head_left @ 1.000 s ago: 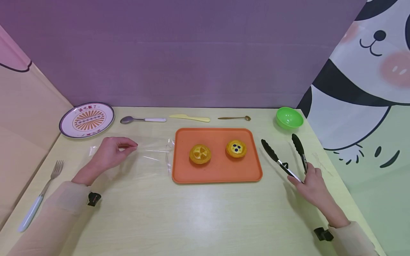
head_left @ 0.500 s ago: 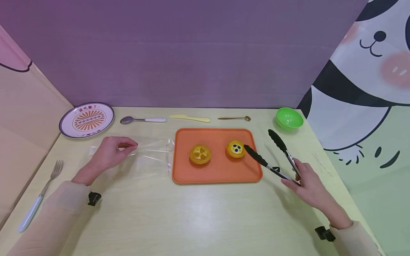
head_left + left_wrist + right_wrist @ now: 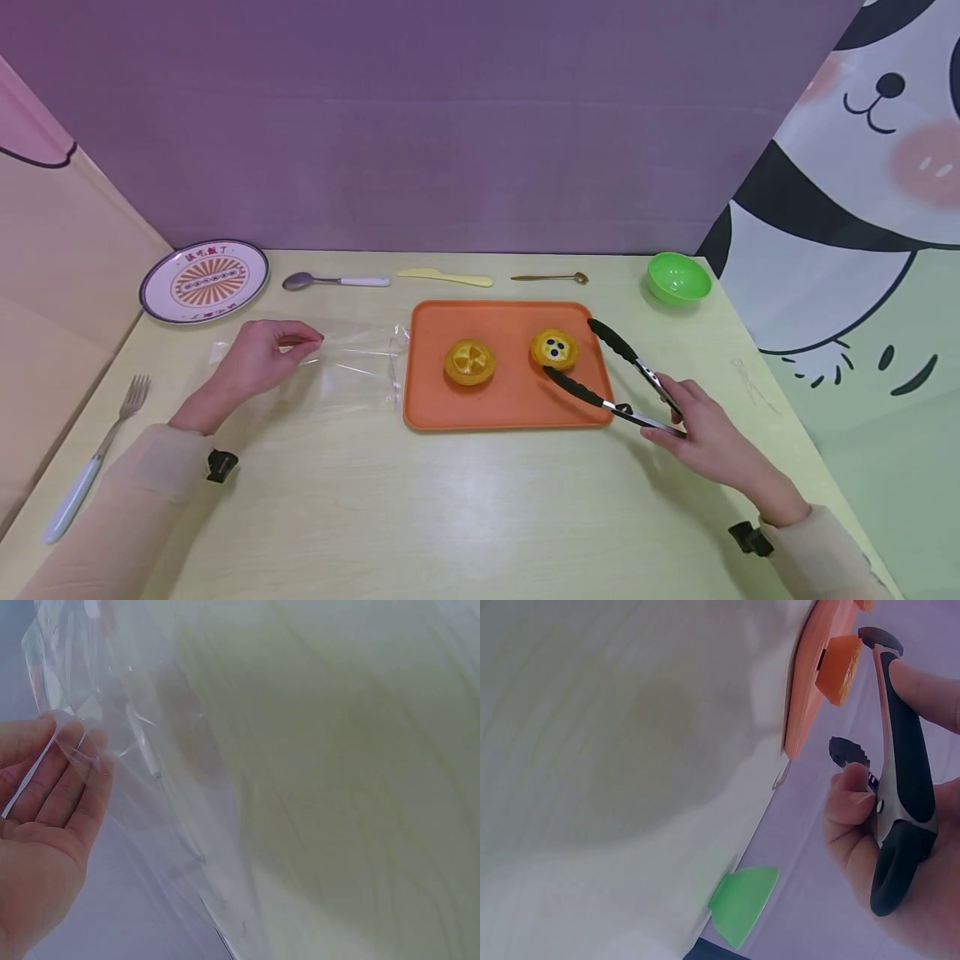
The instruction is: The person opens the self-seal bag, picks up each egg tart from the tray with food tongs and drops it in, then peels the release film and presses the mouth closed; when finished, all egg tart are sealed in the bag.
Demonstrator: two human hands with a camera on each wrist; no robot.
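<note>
My right hand (image 3: 708, 429) grips a pair of tongs (image 3: 577, 387) with black tips, its arms spread apart. The tips reach over the right part of an orange tray (image 3: 510, 412), one near the front edge of a tart with blue dots (image 3: 554, 348), the other behind and right of it. A second tart (image 3: 469, 362), with a wedge pattern on top, sits to the left on the tray. My left hand (image 3: 262, 358) pinches the edge of a clear plastic bag (image 3: 142, 750) between thumb and fingertips. The bag (image 3: 356, 367) spreads across the table toward the tray's left side.
Along the back lie a spoon (image 3: 337, 282), a yellow knife (image 3: 446, 277) and a small gold spoon (image 3: 551, 277). A patterned plate (image 3: 204, 282) stands back left, a green bowl (image 3: 678, 279) back right. A fork (image 3: 97, 458) lies at the left edge.
My right hand has carried the opened tongs leftward, from beside the tray to over it around the blue-dotted tart. My left hand holds the bag in the same place.
</note>
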